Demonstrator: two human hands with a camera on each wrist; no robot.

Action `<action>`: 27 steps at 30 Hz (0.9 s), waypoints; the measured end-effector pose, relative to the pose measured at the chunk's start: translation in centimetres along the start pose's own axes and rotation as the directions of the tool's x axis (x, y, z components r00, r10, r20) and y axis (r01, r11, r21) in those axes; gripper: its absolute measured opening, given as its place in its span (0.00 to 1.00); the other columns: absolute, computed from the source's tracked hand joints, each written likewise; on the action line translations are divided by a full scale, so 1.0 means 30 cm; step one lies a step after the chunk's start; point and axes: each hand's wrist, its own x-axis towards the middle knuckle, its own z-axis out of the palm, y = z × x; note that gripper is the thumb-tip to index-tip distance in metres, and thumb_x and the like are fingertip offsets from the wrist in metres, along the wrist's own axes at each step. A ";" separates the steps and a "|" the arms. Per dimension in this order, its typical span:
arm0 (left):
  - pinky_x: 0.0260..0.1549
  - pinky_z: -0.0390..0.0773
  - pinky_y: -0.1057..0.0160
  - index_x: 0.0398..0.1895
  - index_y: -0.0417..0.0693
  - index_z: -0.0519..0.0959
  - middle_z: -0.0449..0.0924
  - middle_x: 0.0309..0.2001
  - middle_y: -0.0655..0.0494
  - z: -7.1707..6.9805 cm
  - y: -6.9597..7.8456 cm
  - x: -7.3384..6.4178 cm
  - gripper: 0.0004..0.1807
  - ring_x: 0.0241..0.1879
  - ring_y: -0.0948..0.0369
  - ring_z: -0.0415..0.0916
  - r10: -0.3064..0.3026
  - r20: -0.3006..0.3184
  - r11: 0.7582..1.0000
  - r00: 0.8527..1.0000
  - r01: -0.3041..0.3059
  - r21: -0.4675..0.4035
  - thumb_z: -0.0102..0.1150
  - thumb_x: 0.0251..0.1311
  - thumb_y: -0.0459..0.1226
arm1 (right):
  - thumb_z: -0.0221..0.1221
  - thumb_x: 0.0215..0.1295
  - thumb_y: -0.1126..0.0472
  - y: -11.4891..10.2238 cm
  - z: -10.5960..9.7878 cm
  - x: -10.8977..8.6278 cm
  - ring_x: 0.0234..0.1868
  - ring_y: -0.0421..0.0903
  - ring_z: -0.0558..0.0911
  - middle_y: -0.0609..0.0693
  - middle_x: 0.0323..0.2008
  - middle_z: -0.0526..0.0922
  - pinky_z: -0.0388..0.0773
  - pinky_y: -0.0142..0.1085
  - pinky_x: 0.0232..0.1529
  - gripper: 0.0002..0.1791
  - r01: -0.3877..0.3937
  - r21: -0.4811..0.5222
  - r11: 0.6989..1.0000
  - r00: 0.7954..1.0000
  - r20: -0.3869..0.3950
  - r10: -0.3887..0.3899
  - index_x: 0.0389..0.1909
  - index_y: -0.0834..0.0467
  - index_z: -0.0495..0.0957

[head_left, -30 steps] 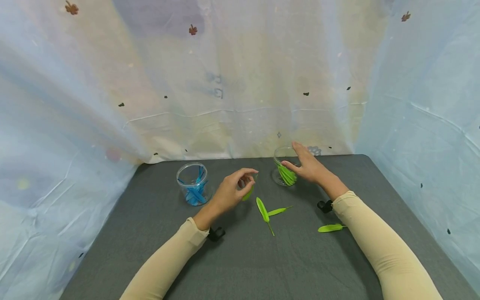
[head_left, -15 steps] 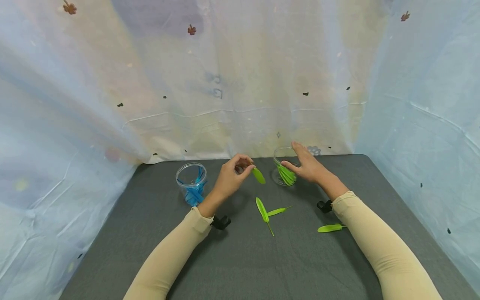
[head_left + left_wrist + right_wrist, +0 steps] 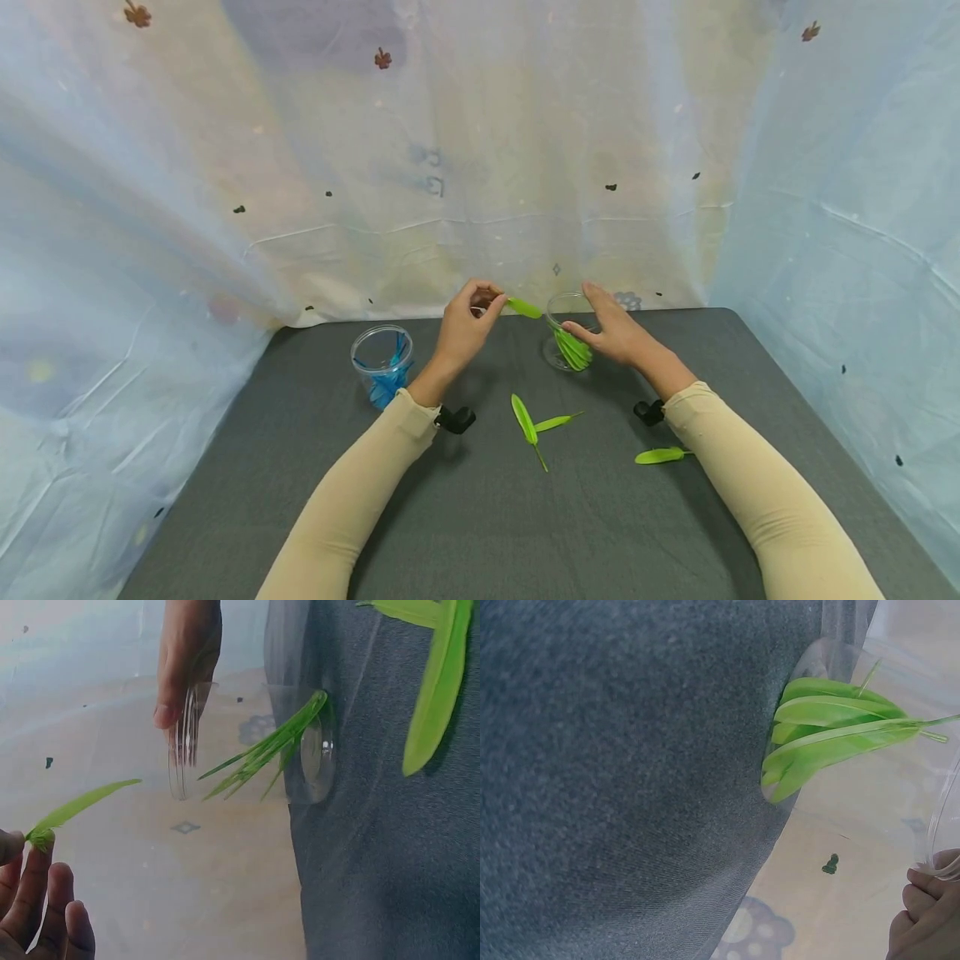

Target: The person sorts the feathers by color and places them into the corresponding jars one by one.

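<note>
My left hand (image 3: 463, 329) pinches a bright green feather (image 3: 525, 307) between thumb and fingertips, by its fluffy quill end in the left wrist view. The feather's rounded tip points right, close to the rim of a clear jar (image 3: 552, 317). My right hand (image 3: 621, 333) grips this upright jar near its rim from the right, thumb in front. Inside it several green feathers (image 3: 840, 727) lean together, broad ends down and thin quills up. On the table in front, two loose green feathers (image 3: 525, 419) lie crossing each other.
Another clear jar (image 3: 362, 354), holding several blue feathers (image 3: 388, 387), stands left of my left forearm. One more green feather (image 3: 660, 456) lies beside my right sleeve. A patterned curtain (image 3: 480, 167) hangs behind the grey-covered table (image 3: 480, 533).
My left hand has lifted the green feather from low over the table up to the jar's rim height, turning its tip rightward. The right hand and jar have stayed put.
</note>
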 end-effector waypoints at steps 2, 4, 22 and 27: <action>0.45 0.82 0.58 0.56 0.45 0.81 0.88 0.49 0.49 0.007 -0.003 0.011 0.12 0.46 0.55 0.84 -0.013 -0.006 1.000 1.000 0.013 -0.010 0.62 0.80 0.42 | 0.52 0.77 0.27 -0.001 0.000 0.001 0.86 0.67 0.39 0.62 0.87 0.38 0.41 0.69 0.82 0.59 0.001 0.001 1.000 1.000 0.001 -0.001 0.89 0.59 0.37; 0.46 0.83 0.58 0.56 0.44 0.82 0.88 0.49 0.48 0.016 -0.010 0.022 0.12 0.46 0.53 0.85 -0.029 -0.007 0.999 1.000 0.029 -0.028 0.61 0.80 0.41 | 0.52 0.77 0.27 -0.001 0.000 0.000 0.86 0.67 0.39 0.62 0.88 0.38 0.40 0.69 0.82 0.59 0.001 -0.001 1.000 1.000 0.002 -0.001 0.89 0.59 0.37; 0.46 0.88 0.55 0.56 0.48 0.83 0.87 0.53 0.51 0.145 -0.044 0.077 0.12 0.48 0.53 0.85 -0.087 0.026 0.996 0.996 0.087 -0.014 0.62 0.79 0.44 | 0.52 0.76 0.25 -0.005 -0.003 -0.003 0.86 0.69 0.40 0.63 0.87 0.39 0.43 0.71 0.81 0.60 -0.023 -0.003 1.000 1.000 -0.005 0.023 0.89 0.60 0.38; 0.45 0.88 0.54 0.55 0.50 0.84 0.87 0.55 0.52 0.169 -0.052 0.078 0.12 0.48 0.55 0.85 -0.112 0.035 0.994 0.993 0.111 0.011 0.63 0.78 0.45 | 0.52 0.76 0.25 -0.006 -0.002 -0.002 0.86 0.68 0.40 0.63 0.87 0.39 0.43 0.70 0.81 0.60 -0.015 -0.001 1.000 1.000 -0.005 0.015 0.88 0.60 0.38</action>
